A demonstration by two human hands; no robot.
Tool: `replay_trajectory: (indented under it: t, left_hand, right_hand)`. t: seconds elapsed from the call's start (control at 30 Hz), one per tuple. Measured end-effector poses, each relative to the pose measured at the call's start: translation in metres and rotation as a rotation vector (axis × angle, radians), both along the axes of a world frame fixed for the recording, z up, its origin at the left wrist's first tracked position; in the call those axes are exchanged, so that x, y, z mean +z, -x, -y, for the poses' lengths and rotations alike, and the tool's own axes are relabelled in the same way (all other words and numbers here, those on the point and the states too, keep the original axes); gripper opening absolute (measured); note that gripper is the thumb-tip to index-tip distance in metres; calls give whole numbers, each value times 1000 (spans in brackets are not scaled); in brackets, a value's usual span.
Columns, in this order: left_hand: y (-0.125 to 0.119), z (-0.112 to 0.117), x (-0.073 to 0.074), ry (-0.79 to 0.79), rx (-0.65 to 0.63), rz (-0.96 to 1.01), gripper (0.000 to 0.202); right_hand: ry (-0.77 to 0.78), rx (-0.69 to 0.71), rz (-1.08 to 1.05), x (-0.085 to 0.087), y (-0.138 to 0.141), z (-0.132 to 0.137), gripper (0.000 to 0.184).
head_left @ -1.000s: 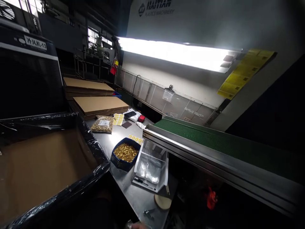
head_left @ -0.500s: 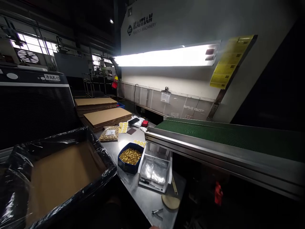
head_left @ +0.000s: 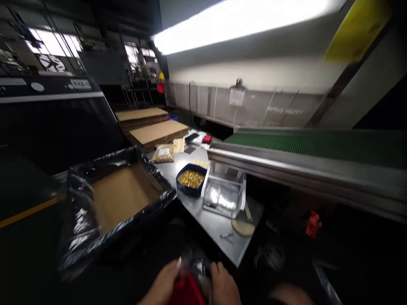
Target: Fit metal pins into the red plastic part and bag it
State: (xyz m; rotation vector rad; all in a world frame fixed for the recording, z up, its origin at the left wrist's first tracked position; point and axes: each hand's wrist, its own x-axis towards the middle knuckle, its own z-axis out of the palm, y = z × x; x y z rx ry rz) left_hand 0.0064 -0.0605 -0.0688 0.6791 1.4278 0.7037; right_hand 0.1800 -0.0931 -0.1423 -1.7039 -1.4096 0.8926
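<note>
Both my hands sit at the bottom edge, below the near corner of the steel table (head_left: 219, 231). My left hand (head_left: 163, 284) and my right hand (head_left: 224, 288) are closed on a red thing with clear plastic around it (head_left: 187, 288), held between them. The picture is blurred, so I cannot make out what the red thing is. A blue bin of small gold parts (head_left: 190, 179) and a clear plastic tray (head_left: 224, 195) stand on the table beyond my hands.
A cardboard box lined with black plastic (head_left: 121, 199) stands to the left. A green conveyor belt (head_left: 302, 144) runs along the right. Flat cardboard stacks (head_left: 155, 129), a bag of gold parts (head_left: 163, 153), a round wooden disc (head_left: 243, 228) and a small metal tool (head_left: 227, 236) lie on the table.
The view has tilted down and back, bringing both my hands into sight with the red thing between them. Things on the table have not moved.
</note>
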Motion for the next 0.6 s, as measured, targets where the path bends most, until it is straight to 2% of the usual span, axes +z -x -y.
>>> replay_trajectory:
  t: [0.1,0.17,0.23,0.37,0.43,0.5,0.6]
  left_hand:
    - [11,14,-24,67,106,104,18]
    - [14,24,-36,118,149,138,11]
    - [15,31,-41,163,165,165,10]
    - [17,36,-40,206,145,253,29]
    - [20,36,-38,211,114,296,37]
    - [24,38,-37,204,90,321,46]
    - [28,42,-41,173,88,310,51]
  right_hand:
    - [105,98,-131,-8,6,14,5]
    - [170,112,-239,-5,9,12,15]
    - [217,146,-359,2,9,1,23]
    - [249,365,-535,27,-3,-16,26]
    - [240,481,-523,38,-13,-16,20]
    - [220,576,-416,45,-22,-12,14]
    - [218,675,-224,49,-30,-1,12]
